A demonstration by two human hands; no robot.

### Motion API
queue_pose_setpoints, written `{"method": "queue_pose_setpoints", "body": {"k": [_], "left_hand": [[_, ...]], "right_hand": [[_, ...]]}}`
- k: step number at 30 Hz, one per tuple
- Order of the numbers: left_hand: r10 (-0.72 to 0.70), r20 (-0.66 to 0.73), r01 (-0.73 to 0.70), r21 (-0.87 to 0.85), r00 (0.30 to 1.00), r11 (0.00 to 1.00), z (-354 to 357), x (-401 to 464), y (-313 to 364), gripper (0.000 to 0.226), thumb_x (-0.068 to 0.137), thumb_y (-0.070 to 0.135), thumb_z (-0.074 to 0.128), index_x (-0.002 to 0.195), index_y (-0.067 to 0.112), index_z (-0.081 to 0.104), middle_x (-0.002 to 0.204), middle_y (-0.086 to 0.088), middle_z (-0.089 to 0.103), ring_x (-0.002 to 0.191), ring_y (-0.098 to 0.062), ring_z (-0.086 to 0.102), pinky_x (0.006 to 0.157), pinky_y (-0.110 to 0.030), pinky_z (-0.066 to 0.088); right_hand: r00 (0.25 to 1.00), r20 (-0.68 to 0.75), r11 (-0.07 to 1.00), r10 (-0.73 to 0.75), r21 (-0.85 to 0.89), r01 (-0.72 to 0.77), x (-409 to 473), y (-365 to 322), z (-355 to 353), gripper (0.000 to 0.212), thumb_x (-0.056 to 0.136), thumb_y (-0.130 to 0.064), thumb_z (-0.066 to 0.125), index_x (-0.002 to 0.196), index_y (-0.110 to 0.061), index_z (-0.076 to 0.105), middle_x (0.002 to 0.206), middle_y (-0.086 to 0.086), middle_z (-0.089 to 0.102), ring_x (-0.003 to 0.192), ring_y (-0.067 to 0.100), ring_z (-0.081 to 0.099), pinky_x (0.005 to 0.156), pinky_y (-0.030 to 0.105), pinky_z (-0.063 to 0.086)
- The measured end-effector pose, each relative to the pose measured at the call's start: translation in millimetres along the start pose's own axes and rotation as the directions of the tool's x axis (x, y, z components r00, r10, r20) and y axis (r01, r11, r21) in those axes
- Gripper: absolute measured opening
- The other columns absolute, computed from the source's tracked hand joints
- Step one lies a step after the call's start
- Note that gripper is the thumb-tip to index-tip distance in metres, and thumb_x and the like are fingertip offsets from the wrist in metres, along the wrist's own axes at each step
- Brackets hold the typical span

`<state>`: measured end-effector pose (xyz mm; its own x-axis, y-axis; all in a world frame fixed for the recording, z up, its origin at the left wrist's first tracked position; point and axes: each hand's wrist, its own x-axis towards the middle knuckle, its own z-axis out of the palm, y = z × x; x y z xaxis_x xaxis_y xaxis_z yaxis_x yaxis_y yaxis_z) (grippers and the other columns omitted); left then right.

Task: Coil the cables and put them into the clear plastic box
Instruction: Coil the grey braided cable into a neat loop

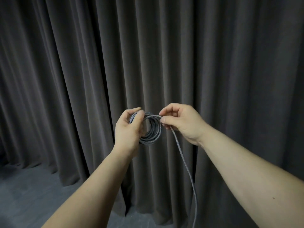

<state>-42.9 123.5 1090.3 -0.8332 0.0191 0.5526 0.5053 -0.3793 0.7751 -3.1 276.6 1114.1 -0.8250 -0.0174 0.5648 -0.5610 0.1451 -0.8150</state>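
A grey braided cable [153, 134] is wound into a small round coil of several loops, held up in front of me. My left hand [128, 129] grips the coil's left side, thumb on top. My right hand [179, 120] pinches the loose strand at the coil's upper right. From that pinch the free length of cable [187, 170] hangs down and leaves the frame at the bottom. No clear plastic box is in view.
A dark grey pleated curtain [164, 55] fills the background behind my hands. A dark grey floor [29, 195] shows at the lower left, below the curtain's hem.
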Motion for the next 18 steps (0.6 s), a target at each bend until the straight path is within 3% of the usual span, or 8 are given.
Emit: {"method": "queue_pose_setpoints", "body": {"k": [3, 7, 9, 11, 13, 15, 18], "left_hand": [[-0.013, 0.083, 0.013, 0.003, 0.996, 1.000, 4.5, -2.5, -1.6, 0.007, 0.096, 0.019, 0.058, 0.097, 0.013, 0.059, 0.050, 0.009, 0.038, 0.042, -0.006, 0.031, 0.047, -0.024, 0.032], [0.005, 0.183, -0.017, 0.066, 0.983, 0.998, 7.5, -6.1, -0.5, 0.035, 0.074, 0.025, 0.071, 0.104, 0.014, 0.057, 0.055, 0.011, 0.054, 0.044, -0.004, 0.045, 0.048, -0.023, 0.040], [0.008, 0.175, -0.024, 0.088, 0.985, 0.996, 7.0, -7.1, -3.0, 0.034, 0.073, 0.019, 0.068, 0.106, 0.014, 0.056, 0.058, 0.010, 0.057, 0.045, -0.004, 0.046, 0.051, -0.024, 0.041], [0.015, 0.112, -0.026, 0.096, 0.994, 0.995, 6.3, -8.8, -5.9, 0.032, 0.075, 0.019, 0.065, 0.105, 0.015, 0.057, 0.058, 0.010, 0.055, 0.046, -0.006, 0.045, 0.053, -0.026, 0.041], [0.011, 0.030, -0.013, 0.063, 0.999, 0.998, 5.0, -10.0, -9.0, 0.030, 0.075, 0.021, 0.064, 0.104, 0.017, 0.058, 0.061, 0.008, 0.056, 0.048, -0.006, 0.046, 0.053, -0.025, 0.042], [-0.007, -0.020, 0.007, 0.032, 1.000, 0.999, 4.0, -10.9, -9.8, 0.030, 0.076, 0.023, 0.064, 0.104, 0.016, 0.059, 0.064, 0.006, 0.055, 0.048, -0.005, 0.048, 0.050, -0.022, 0.043], [-0.025, -0.024, 0.026, 0.035, 0.999, 0.999, 2.1, -15.4, -10.2, 0.031, 0.077, 0.023, 0.064, 0.106, 0.015, 0.060, 0.060, 0.011, 0.053, 0.048, -0.004, 0.048, 0.054, -0.022, 0.043]], "right_hand": [[0.989, -0.128, 0.995, -0.073, -0.079, 0.063, 4.2, 3.5, 0.5, 0.022, 0.083, 0.002, 0.067, 0.077, -0.019, 0.069, 0.068, -0.003, 0.066, 0.061, 0.006, 0.057, 0.060, 0.019, 0.046], [0.959, -0.234, 0.981, -0.159, -0.147, 0.127, 4.1, 11.2, 2.4, 0.022, 0.082, -0.005, 0.070, 0.076, -0.026, 0.071, 0.067, -0.010, 0.068, 0.062, 0.000, 0.059, 0.062, 0.019, 0.045], [0.941, -0.277, 0.970, -0.194, -0.196, 0.143, 1.1, 14.6, 4.1, 0.018, 0.082, -0.007, 0.070, 0.078, -0.025, 0.072, 0.071, -0.010, 0.069, 0.064, 0.000, 0.061, 0.065, 0.020, 0.047], [0.941, -0.263, 0.951, -0.212, -0.278, 0.137, -4.5, 16.7, 7.7, 0.014, 0.083, -0.011, 0.070, 0.089, -0.022, 0.074, 0.083, -0.010, 0.071, 0.078, 0.001, 0.066, 0.076, 0.024, 0.052], [0.970, -0.159, 0.932, -0.185, -0.341, 0.122, -13.3, 20.7, 11.5, 0.035, 0.080, -0.021, 0.072, 0.115, -0.021, 0.068, 0.110, -0.008, 0.067, 0.104, 0.005, 0.062, 0.096, 0.030, 0.049], [0.994, -0.005, 0.905, -0.107, -0.414, 0.095, -24.5, 26.2, 15.8, 0.074, 0.073, -0.031, 0.079, 0.139, -0.024, 0.047, 0.134, -0.008, 0.050, 0.124, 0.003, 0.048, 0.107, 0.026, 0.038], [0.998, 0.047, 0.860, -0.047, -0.506, 0.064, -34.6, 31.2, 23.8, 0.103, 0.063, -0.043, 0.083, 0.148, -0.034, 0.025, 0.147, -0.014, 0.036, 0.133, -0.001, 0.035, 0.111, 0.024, 0.031]]}}
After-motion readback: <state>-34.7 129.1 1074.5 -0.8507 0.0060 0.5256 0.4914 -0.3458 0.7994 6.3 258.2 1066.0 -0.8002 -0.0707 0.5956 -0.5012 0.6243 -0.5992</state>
